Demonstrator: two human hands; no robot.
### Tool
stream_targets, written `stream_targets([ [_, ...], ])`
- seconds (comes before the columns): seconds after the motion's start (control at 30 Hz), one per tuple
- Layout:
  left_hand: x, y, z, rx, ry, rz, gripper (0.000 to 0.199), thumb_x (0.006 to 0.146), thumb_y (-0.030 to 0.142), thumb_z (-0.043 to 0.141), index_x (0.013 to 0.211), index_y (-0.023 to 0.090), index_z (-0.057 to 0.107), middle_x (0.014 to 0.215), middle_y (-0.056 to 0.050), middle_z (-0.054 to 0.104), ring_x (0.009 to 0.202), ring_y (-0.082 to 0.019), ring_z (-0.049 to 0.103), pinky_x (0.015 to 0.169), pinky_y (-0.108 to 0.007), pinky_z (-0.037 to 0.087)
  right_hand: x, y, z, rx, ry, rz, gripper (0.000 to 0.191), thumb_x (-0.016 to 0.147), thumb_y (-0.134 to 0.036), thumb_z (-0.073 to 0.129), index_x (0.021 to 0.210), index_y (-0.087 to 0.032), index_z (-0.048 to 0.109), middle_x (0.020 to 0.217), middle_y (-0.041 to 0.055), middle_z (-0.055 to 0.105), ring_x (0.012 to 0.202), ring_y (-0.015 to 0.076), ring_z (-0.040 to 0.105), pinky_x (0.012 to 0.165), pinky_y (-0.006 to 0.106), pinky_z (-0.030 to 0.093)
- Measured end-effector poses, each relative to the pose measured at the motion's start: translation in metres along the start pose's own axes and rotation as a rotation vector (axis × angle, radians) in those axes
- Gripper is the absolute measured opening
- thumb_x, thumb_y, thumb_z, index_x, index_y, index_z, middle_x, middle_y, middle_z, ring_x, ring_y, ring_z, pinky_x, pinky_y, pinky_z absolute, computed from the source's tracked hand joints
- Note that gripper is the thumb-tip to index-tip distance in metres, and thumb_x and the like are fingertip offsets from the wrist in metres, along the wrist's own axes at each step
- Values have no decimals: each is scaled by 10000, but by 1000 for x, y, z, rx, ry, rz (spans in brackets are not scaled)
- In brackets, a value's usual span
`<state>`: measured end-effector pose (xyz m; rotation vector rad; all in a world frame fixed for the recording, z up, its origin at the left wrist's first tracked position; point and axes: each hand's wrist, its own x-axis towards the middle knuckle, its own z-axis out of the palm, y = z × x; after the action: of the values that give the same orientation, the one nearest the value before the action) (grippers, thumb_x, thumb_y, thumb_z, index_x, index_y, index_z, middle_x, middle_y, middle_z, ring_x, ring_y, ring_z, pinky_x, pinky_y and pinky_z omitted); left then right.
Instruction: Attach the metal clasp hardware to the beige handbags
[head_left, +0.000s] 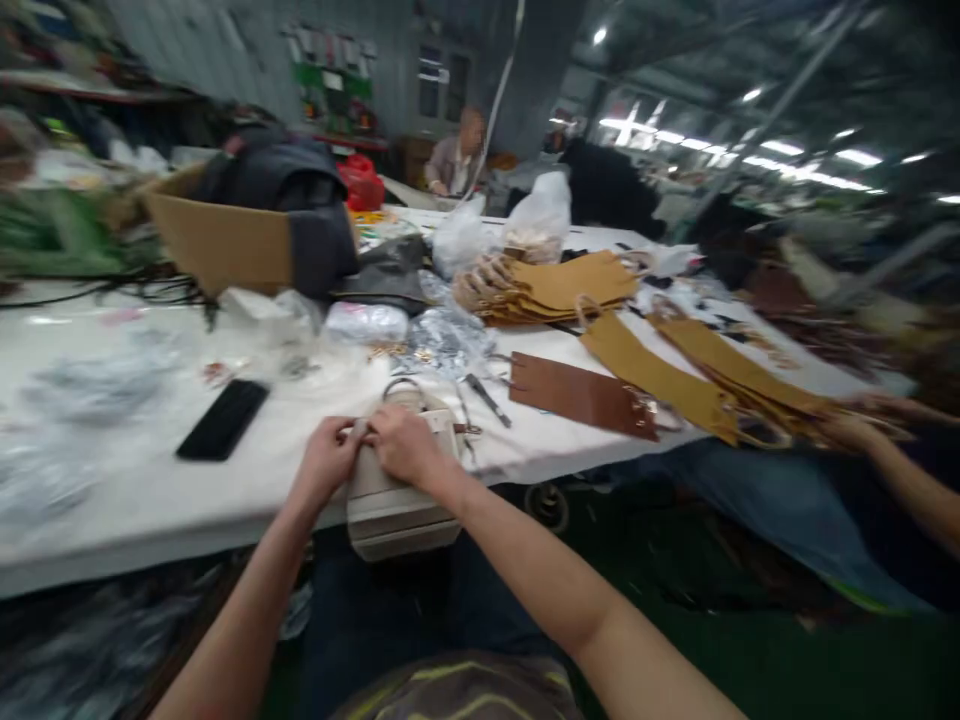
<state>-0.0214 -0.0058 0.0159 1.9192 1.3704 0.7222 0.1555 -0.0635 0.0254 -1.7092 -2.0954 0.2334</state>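
A cream leather piece [390, 500] hangs over the front edge of the white table [135, 490]. My left hand [326, 460] and my right hand [405, 445] both pinch its top, thumbs close together. A metal ring [401, 385] shows just behind my hands. A small dark tool [487, 398] lies to the right of them. The view is blurred.
A black phone [223, 419] lies left of my hands. A brown leather strip [581, 393] and tan strips [660, 375] lie to the right, where another person's hands [862, 425] rest. A cardboard box [225, 235] with dark fabric, plastic bags [540, 215] and a seated person [457, 155] are farther back.
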Motion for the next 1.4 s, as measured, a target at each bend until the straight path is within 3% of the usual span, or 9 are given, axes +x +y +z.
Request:
stream_targets([
  [0.13,2,-10,11,-86,-20,-19,260,986,228,673,1159,99,819,1224,-159,798,979,-250,753,983,-374,603,2,10,-2,302,59,13,140,1063,-212,691,1093,-183,825,1177,126,819,1123,258,732,1028,374,552],
  [0.27,2,-16,18,-138,9,-46,232,943,197,732,1137,126,836,1175,-130,811,941,-236,752,964,-366,610,3,19,-15,641,130,66,251,1052,-197,644,1156,-219,872,1200,77,860,1145,232,778,1051,363,571],
  [0.4,1,-20,17,-221,-12,-46,236,919,220,729,1105,152,857,1145,-117,825,926,-249,766,907,-359,620,3,18,-12,771,160,195,325,947,-272,778,1256,-212,862,1195,83,868,1038,244,812,921,351,623],
  [0.47,1,-20,17,-237,-11,-45,234,910,230,729,1087,154,863,1121,-109,831,927,-254,768,883,-348,616,3,14,-9,810,156,224,314,916,-304,814,1204,-194,870,1104,81,876,935,234,815,842,328,624],
  [0.6,0,-18,17,-233,8,-48,216,911,251,739,1056,157,869,1106,-98,834,961,-262,764,894,-340,607,5,10,-5,787,81,182,148,917,-318,799,964,-213,893,953,54,872,857,222,803,803,312,612],
  [0.8,-2,-16,19,-193,41,-62,207,911,218,742,1071,166,864,1141,-100,823,1010,-264,745,948,-349,604,9,17,6,761,76,185,168,902,-355,839,998,-238,913,976,58,883,877,243,814,862,355,636],
  [1.1,-3,-15,19,-168,44,-31,193,931,176,711,1048,165,864,1140,-114,815,1098,-287,738,975,-361,595,7,11,14,634,173,138,118,949,-284,821,1020,-242,905,1046,60,883,954,241,813,912,363,611],
  [1.23,-3,-15,20,-180,44,-36,193,925,186,725,1052,175,871,1119,-104,824,1069,-280,746,953,-347,605,9,12,18,589,160,125,118,961,-244,797,1019,-239,899,1052,60,878,976,242,800,951,370,601],
  [1.4,-3,-14,17,-208,40,-37,206,916,189,743,1067,161,881,1121,-105,840,1011,-270,756,931,-337,608,4,10,13,492,198,105,111,981,-236,801,1047,-223,890,1023,78,836,933,235,753,890,358,572],
])
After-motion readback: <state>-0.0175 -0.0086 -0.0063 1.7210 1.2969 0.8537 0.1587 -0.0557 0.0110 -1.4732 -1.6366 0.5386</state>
